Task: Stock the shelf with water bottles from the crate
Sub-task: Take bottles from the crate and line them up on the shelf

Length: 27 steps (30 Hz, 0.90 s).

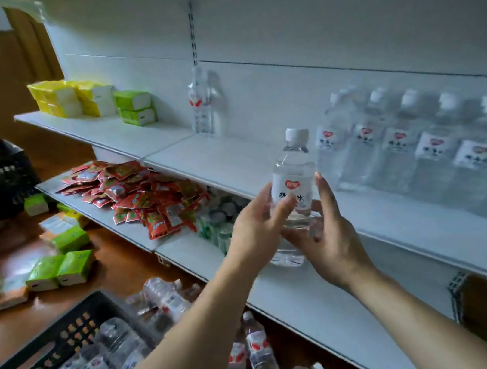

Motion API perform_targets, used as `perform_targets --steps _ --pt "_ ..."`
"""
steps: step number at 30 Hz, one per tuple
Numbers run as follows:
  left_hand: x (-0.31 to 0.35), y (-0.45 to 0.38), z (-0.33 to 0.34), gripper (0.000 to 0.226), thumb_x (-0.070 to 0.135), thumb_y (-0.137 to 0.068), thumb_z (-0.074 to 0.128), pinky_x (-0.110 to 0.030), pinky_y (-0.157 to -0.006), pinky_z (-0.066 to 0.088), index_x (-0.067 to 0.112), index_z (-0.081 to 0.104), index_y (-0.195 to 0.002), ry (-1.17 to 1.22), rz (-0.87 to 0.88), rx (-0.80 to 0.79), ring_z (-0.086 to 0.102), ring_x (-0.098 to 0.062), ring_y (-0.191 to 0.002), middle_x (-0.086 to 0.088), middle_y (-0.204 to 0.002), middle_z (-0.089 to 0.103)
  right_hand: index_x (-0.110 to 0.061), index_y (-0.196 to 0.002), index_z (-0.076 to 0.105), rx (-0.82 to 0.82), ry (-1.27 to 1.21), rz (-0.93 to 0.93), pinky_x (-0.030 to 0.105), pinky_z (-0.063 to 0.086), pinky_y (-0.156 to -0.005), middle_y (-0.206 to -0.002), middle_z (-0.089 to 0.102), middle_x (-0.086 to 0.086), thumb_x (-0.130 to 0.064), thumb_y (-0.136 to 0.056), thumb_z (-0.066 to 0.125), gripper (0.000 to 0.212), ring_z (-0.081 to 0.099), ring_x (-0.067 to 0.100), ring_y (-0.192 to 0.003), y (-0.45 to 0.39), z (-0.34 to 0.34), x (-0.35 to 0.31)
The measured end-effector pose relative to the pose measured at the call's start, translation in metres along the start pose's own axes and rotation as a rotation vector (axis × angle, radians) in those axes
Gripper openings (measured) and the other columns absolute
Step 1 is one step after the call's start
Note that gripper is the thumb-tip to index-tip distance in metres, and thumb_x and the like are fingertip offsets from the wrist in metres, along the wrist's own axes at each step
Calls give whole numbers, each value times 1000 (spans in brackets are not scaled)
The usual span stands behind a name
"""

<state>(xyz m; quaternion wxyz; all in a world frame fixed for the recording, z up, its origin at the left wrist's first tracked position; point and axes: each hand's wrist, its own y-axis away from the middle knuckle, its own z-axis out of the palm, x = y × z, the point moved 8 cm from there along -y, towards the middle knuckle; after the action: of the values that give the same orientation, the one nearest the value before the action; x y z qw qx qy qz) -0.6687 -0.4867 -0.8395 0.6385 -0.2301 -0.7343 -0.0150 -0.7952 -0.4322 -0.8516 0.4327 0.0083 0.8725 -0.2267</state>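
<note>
Head view: both hands hold one upright water bottle (293, 177) in front of the white shelf (232, 157). The left hand (257, 229) curls its fingers around the left side of the label, thumb across the front. The right hand (327, 235) cups the bottle's lower part from the right and below, with its fingers (322, 191) stretched up along the side. The bottle is clear with a white cap and a red heart on the label, and it is held just in front of the shelf edge, above the board, not standing on it.

To the right on the same shelf stands a row of bottles (426, 150), blurred, side by side. One single bottle (201, 102) stands further left against the back wall. Beyond it lie yellow and green tissue packs (87, 100).

On the lower shelf lies a heap of red snack packets (139, 193).

At the bottom left sits the black crate (54, 342), with more bottles lying in it and others (261, 355) beside it. More tissue packs are scattered on the brown floor (115, 266).
</note>
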Motion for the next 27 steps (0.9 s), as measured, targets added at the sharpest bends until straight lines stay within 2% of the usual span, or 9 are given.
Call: perform_targets --steps 3,4,8,12,15,18,20,22,27 --pt "15 -23 33 28 47 -97 57 -41 -98 51 44 61 -125 -75 49 24 65 -6 -105 15 -110 72 -51 -152 -1 98 31 8 39 55 -93 -145 52 -7 -41 -82 76 105 63 10 -115 -17 -36 21" --pt "18 -30 44 28 46 -98 56 -40 -98 51 44 60 -125 -104 57 21 63 -6 -107 14 -112 71 -50 -152 -2 121 42 17 43 53 -96 -147 51 -7 -39 -83 76 105 60 13 -120 -22 -45 30" --pt "26 -54 78 24 34 -101 56 -34 -92 54 40 64 -122 -131 58 -35 64 1 -105 20 -110 72 -48 -154 -1 215 68 48 40 44 -107 -154 43 -9 -36 -87 74 101 49 18 -135 -36 -72 62" --pt "23 -76 106 33 31 -105 48 -30 -99 49 38 56 -136 -224 102 -106 63 -4 -114 17 -123 69 -61 -143 -7 276 99 71 39 39 -112 -160 33 -8 -35 -89 72 99 43 21 -140 -54 -85 89" --pt "3 -94 123 45 29 -107 40 -21 -103 34 34 39 -152 -342 79 -149 43 -14 -139 5 -151 47 -51 -152 -6 291 107 81 31 36 -109 -160 33 -6 -33 -91 70 99 42 21 -140 -68 -88 107" --pt "-23 -108 130 54 29 -108 36 -32 -120 14 34 18 -159 -397 -17 -177 7 -20 -155 -4 -168 7 -36 -157 -2 307 139 64 30 36 -104 -159 32 -2 -28 -93 67 95 41 19 -140 -81 -90 121" --pt "-35 -117 131 59 27 -108 34 -33 -121 9 34 7 -160 -388 -68 -197 -5 -19 -155 -5 -169 -8 -29 -159 1 332 180 62 33 38 -103 -158 32 3 -29 -94 66 91 40 22 -139 -88 -90 128" --pt "-42 -125 134 59 24 -108 32 -29 -119 11 32 5 -160 -383 -81 -201 -3 -16 -155 -3 -169 -9 -23 -159 4 357 221 91 38 40 -101 -156 33 8 -30 -95 65 89 41 27 -137 -94 -91 135" --pt "-56 -136 140 57 25 -108 33 -19 -110 18 31 10 -160 -410 -50 -141 15 -9 -152 12 -168 -1 -18 -159 6 383 294 148 46 45 -96 -151 37 12 -31 -95 63 87 47 35 -131 -107 -90 147"
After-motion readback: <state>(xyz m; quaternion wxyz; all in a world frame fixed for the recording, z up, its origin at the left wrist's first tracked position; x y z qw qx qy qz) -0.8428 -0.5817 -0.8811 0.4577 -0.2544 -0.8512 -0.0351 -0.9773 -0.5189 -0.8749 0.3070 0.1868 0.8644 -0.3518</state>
